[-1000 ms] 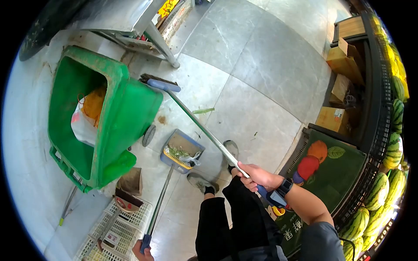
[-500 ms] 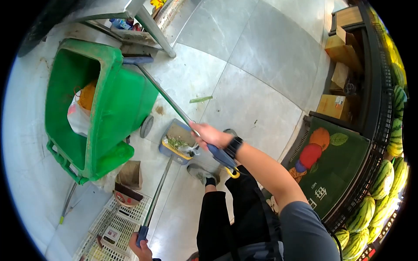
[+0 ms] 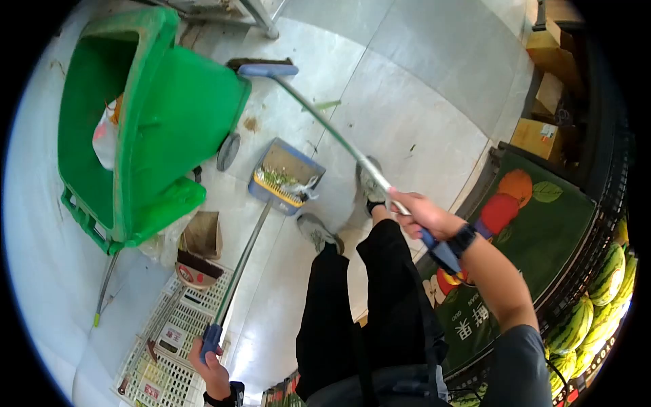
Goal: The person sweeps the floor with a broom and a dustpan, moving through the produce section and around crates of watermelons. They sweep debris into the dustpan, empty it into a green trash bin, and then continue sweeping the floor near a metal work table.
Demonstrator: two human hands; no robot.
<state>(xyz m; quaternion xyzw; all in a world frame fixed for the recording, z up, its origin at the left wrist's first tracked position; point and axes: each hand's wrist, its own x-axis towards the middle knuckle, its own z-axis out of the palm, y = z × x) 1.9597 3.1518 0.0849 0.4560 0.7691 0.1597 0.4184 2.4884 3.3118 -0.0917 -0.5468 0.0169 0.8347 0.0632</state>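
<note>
My right hand is closed around the pole of a broom. The pole slants up and left to a blue-grey broom head, which rests near the floor beside a green wheeled bin. My left hand grips the blue end of a long-handled dustpan. The pan lies on the floor ahead of my shoes, with green plant scraps and crumpled clear plastic inside. A green strip of leaf lies on the tiles near the broom pole.
White plastic crates and a cardboard box stand at left, below the bin. On the right are a dark green fruit-printed box, watermelons and cardboard boxes. A metal table leg stands at the top.
My right hand and the broom have moved right, and the broom head shows more fully beside the bin. The dustpan appears slightly higher and further right, as the view has shifted.
</note>
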